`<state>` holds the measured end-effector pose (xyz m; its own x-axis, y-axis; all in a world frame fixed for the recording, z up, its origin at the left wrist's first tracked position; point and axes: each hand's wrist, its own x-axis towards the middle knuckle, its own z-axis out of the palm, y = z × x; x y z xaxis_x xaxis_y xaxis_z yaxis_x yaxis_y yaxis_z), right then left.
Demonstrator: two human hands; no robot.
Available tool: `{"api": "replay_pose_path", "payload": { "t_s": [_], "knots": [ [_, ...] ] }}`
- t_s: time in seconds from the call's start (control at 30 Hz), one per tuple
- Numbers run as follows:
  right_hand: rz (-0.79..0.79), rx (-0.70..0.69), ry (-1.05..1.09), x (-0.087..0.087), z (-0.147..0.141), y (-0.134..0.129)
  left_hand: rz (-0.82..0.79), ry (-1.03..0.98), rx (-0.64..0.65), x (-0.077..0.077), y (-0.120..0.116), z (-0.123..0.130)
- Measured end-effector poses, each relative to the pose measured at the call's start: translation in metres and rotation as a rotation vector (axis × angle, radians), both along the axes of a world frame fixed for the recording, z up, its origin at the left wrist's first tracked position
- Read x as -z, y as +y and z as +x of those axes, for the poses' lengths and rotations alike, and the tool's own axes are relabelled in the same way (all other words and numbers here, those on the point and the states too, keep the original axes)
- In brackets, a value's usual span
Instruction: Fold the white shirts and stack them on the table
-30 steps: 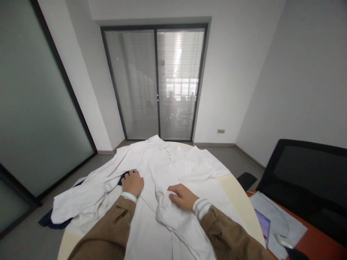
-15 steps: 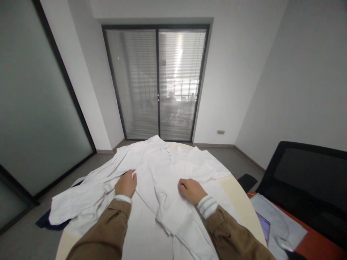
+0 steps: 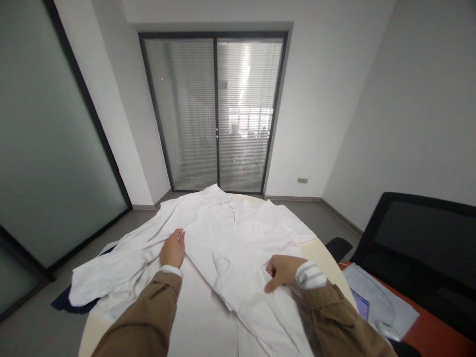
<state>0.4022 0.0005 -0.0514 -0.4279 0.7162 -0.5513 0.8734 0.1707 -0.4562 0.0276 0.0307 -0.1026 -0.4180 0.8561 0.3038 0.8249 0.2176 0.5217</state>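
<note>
A white long-sleeved shirt (image 3: 208,238) lies spread over the round table, with creases running through its front and one sleeve laid slantwise toward me. My left hand (image 3: 173,249) pinches the edge of the white cloth left of the middle, thumb against fingers. On the right side of the shirt rests my right hand (image 3: 285,271), its thumb apart from the curled fingers, touching the fabric. Whether a fold of cloth sits deep inside that hand is hidden.
More white cloth (image 3: 100,282) hangs over the left table edge, above dark blue cloth (image 3: 70,302). The cream tabletop (image 3: 327,263) shows at right. Beyond it stand a black mesh chair (image 3: 420,248) and a red surface with papers (image 3: 379,292), a phone-like screen (image 3: 360,305) and a white mouse (image 3: 387,329).
My right hand has moved right and slightly toward me, its thumb now spread from the fingers. The bunched sleeve beneath lies flatter. My left hand has barely shifted.
</note>
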Motion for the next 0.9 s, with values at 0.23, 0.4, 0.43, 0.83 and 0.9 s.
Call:
{"api": "replay_pose_path", "payload": {
  "t_s": [0.23,0.4,0.43,0.83,0.9],
  "knots": [
    [-0.144,0.109,0.134,0.003,0.018,0.001,-0.218,0.058,-0.082,-0.001,0.001,0.001],
    [-0.211,0.025,0.139,0.007,0.021,0.000,-0.150,0.056,-0.052,-0.001,0.000,0.002],
    [-0.187,0.010,0.180,0.009,0.022,0.001,-0.098,0.059,-0.033,0.000,0.000,0.002],
    [-0.360,0.027,0.161,0.014,0.023,0.007,-0.139,0.071,-0.072,0.000,0.000,0.003],
    [-0.406,0.025,0.135,0.011,0.024,0.005,-0.117,0.080,-0.061,-0.001,-0.001,0.003]
  ]
}}
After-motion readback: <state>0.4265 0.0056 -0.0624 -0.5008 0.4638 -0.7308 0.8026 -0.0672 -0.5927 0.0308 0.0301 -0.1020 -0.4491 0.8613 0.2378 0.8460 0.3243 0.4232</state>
